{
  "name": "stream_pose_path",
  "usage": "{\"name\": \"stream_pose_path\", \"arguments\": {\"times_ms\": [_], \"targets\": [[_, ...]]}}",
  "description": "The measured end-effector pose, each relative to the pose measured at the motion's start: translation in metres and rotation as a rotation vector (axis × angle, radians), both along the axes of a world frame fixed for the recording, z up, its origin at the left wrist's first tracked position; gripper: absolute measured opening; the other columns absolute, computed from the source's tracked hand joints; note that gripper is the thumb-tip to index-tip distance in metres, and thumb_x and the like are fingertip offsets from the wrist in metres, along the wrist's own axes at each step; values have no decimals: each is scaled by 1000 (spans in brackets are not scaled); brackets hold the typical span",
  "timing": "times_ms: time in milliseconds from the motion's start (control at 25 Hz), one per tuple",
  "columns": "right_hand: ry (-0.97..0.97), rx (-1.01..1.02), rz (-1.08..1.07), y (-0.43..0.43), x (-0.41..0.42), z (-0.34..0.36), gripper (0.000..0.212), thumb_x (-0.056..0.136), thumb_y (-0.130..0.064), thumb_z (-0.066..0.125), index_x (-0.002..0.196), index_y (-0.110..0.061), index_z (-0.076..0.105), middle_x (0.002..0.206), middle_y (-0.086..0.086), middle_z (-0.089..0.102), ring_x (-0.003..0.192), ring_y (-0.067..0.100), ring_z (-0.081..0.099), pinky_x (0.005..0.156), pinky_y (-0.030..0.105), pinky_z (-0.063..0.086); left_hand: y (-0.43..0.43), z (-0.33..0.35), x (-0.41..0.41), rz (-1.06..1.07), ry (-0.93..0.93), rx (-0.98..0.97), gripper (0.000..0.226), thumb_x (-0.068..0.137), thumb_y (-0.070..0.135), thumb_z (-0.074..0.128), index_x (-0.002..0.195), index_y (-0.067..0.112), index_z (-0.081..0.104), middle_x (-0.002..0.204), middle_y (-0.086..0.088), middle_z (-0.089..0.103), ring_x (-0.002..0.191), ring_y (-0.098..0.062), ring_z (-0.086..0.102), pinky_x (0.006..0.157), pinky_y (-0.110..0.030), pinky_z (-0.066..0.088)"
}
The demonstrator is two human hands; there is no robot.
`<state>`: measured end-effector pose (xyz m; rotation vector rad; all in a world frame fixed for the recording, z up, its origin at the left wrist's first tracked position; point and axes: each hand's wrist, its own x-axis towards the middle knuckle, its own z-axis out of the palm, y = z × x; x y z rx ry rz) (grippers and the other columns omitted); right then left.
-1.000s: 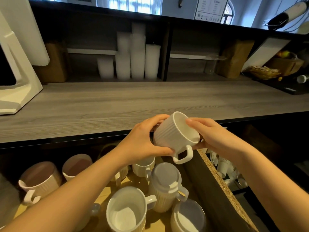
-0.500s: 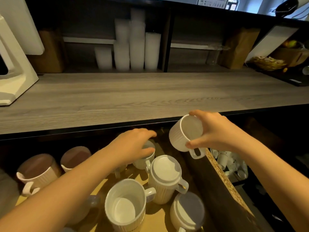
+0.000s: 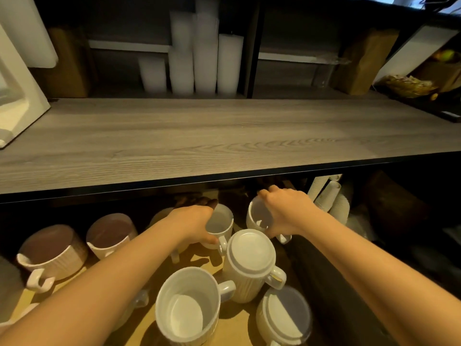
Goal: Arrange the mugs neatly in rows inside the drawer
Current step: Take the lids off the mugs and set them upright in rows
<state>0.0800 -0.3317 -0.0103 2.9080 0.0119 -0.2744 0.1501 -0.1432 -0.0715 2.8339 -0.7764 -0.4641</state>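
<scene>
A grey wood-grain countertop (image 3: 224, 136) spans the middle of the frame, with a dark front edge and deep shadow beneath it. Behind it, across the top, stands a dark shelf unit (image 3: 287, 28) divided by a black upright (image 3: 251, 46). Stacks of white cups (image 3: 204, 58) fill the upper centre, and a brown paper bag (image 3: 361, 63) leans at upper right. A white appliance (image 3: 17, 96) occupies the left edge. Stacked paper cups (image 3: 329, 196) lie in the dim recess at lower right.
</scene>
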Motion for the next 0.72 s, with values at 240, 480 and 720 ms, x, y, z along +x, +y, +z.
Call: {"name": "stream_pose_path", "arguments": {"times_ms": [240, 480, 720], "targets": [[134, 57, -109, -1, 40, -23, 61, 73, -44, 73, 123, -15, 55, 108, 5, 64, 101, 24, 61, 82, 33, 52, -5, 1, 13, 3, 81, 9, 46, 82, 39, 66, 121, 20, 50, 115, 1, 59, 91, -10, 52, 73, -21, 43], [195, 62, -171, 2, 57, -28, 67, 76, -50, 68, 130, -16, 46, 118, 6, 60, 111, 27, 56, 93, 36, 46, -3, -4, 18, 13, 123, -12, 47, 83, 39, 66, 122, 20, 50, 117, 1, 59, 98, -15, 57, 73, -22, 44], [110, 86, -132, 1, 42, -29, 59, 79, -46, 67, 126, -15, 51, 116, 7, 62, 106, 26, 59, 88, 34, 49, 1, -6, 12, 17, 75, -65, 36, 84, 38, 64, 114, 21, 54, 108, 1, 62, 89, -13, 59, 73, -22, 49]]}}
